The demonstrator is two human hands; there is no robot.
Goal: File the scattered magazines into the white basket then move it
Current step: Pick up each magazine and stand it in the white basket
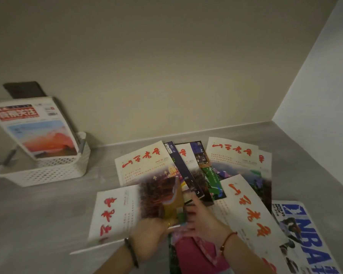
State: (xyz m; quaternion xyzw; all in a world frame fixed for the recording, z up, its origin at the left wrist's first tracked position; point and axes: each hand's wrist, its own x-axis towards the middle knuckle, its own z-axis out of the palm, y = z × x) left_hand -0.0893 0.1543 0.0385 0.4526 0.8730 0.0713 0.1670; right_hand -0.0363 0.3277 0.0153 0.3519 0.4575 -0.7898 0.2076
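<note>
Several magazines lie fanned over the grey table. My left hand (151,232) grips the near edge of a white magazine with red script (115,212), whose cover curls up at its right side. My right hand (202,218) lies beside it with straight fingers on the pile, over a pink magazine (194,256). The white basket (48,171) stands at the far left. It holds an upright magazine with a red title and a sunset picture (36,127). An NBA magazine (309,240) lies at the near right.
The table meets a beige wall at the back and a white wall on the right. A dark flat item (24,89) leans on the wall behind the basket. Bare grey tabletop (48,214) stretches between the basket and the pile.
</note>
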